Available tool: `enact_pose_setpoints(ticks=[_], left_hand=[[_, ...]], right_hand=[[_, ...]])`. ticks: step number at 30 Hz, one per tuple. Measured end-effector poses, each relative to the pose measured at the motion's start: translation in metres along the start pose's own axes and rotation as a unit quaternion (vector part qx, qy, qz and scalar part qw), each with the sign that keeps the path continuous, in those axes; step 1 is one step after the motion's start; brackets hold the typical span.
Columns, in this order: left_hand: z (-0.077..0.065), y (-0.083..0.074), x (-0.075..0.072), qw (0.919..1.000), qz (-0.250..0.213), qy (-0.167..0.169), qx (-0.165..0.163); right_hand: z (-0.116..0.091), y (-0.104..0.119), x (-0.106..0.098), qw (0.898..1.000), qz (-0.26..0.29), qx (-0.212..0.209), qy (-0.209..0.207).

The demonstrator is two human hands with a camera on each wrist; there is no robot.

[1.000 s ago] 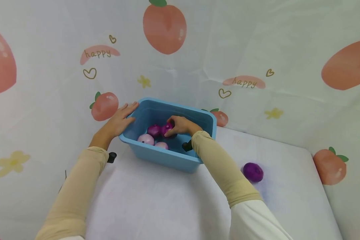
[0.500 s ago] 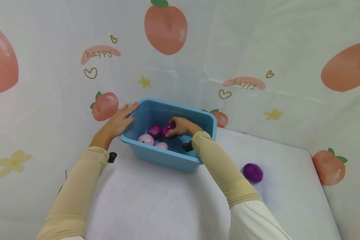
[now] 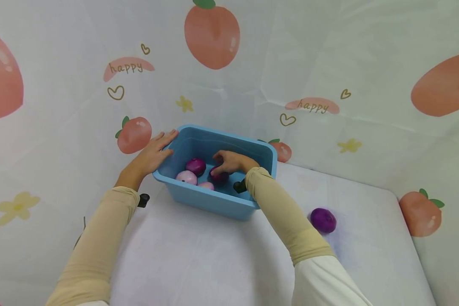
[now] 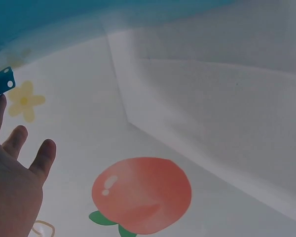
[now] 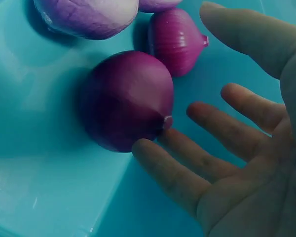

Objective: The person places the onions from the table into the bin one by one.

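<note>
A blue plastic bin (image 3: 206, 203) stands against the printed backdrop. My left hand (image 3: 149, 155) rests on its left rim with fingers extended. Inside the bin is my right hand (image 3: 233, 162), its fingers spread beside a dark purple onion (image 5: 128, 101) on the bin floor. In the right wrist view the fingertips are at the onion's edge and the thumb is away from it; whether they touch is hard to tell. To its left in the head view lie another purple onion (image 3: 196, 166) and two pale pink-purple onions, one whole in view (image 3: 186, 177), the other (image 3: 206, 185) partly behind the front rim.
A further purple onion (image 3: 323, 220) lies on the white-covered table (image 3: 371, 238), right of the bin and beside the right forearm. Cloth printed with peaches (image 3: 212, 38) rises behind and at both sides. A black wrist mount (image 3: 239, 186) dips into the bin.
My right hand has let go of the purple onion, and its fingers have spread. That onion has shifted slightly right and nearer, apart from the other purple one. My left hand stays on the rim.
</note>
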State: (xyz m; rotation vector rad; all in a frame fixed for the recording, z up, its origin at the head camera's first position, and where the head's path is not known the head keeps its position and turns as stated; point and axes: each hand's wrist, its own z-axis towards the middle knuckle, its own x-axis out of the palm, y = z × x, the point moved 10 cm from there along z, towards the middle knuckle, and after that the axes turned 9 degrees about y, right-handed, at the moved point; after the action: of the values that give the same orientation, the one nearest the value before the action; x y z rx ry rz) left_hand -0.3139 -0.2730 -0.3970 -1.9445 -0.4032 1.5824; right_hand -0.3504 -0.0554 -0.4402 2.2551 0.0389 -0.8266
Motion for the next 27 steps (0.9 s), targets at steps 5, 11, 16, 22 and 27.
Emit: enact_pose_setpoints(ticks=[5,11,16,22,27], left_hand=[[0.000,0.000,0.000,1.0000,0.003,-0.002,0.002],[0.001,0.001,0.004,1.0000,0.003,-0.002,0.001],[0.000,-0.001,0.005,1.0000,0.000,0.001,0.003],[-0.001,0.000,-0.001,1.0000,0.002,0.001,0.000],[0.000,0.003,0.000,1.0000,-0.002,0.000,0.002]], right_hand=[[-0.001,0.003,-0.005,1.000,-0.021,-0.015,-0.015],[-0.010,0.018,-0.018,0.996,-0.012,-0.062,-0.055],[-0.036,0.035,-0.033,0.991,0.035,-0.109,-0.075],[-0.087,0.041,-0.051,0.979,0.056,-0.159,-0.115],[-0.134,0.022,-0.063,0.967,0.055,-0.178,-0.174]])
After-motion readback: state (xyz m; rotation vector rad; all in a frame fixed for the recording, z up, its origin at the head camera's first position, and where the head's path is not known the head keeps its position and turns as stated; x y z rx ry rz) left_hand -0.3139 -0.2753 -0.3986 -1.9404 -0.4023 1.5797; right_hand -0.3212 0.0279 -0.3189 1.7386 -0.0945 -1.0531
